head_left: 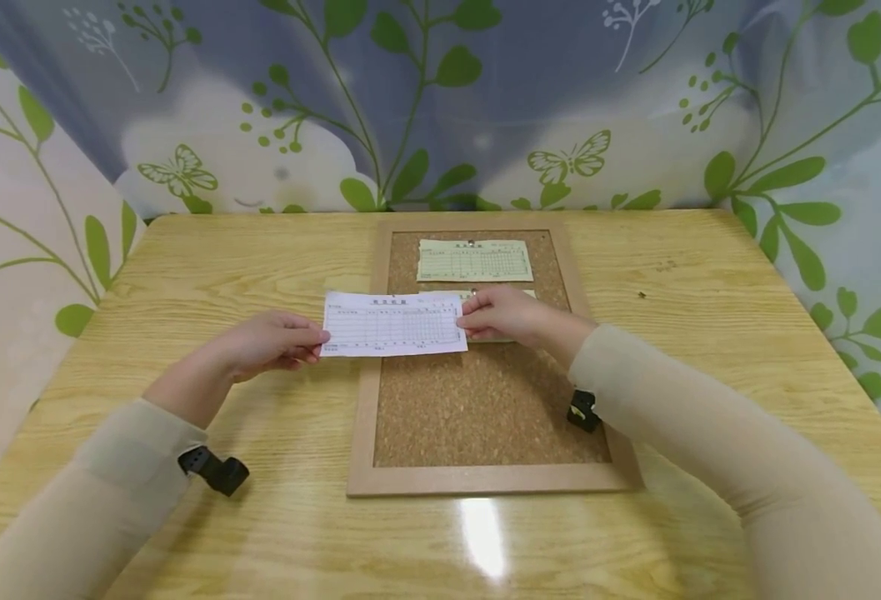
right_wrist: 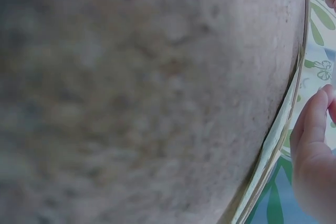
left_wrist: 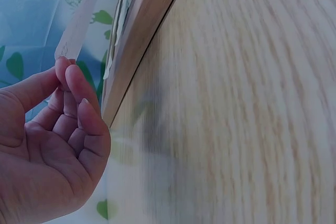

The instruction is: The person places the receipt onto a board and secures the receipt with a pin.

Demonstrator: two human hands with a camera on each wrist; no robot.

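A white printed form (head_left: 395, 325) is stretched level between both hands, over the left edge and middle of a wood-framed cork board (head_left: 478, 408). My left hand (head_left: 271, 343) pinches its left end between thumb and fingertips; the left wrist view shows this hand (left_wrist: 63, 135) and the slip (left_wrist: 81, 27) nearly edge-on. At the other end, my right hand (head_left: 508, 312) grips the right edge. A pale yellow form (head_left: 474, 265) is pinned near the board's top. Below it, another yellow form (head_left: 489, 337) is mostly hidden by the white form and right hand.
The board lies on a wood-grain table (head_left: 275, 258). A small dark speck (head_left: 642, 294) is to its right. Leaf-patterned curtains (head_left: 425, 100) stand along the back and sides. A silvery pin (head_left: 472, 243) sits at the top form's upper edge.
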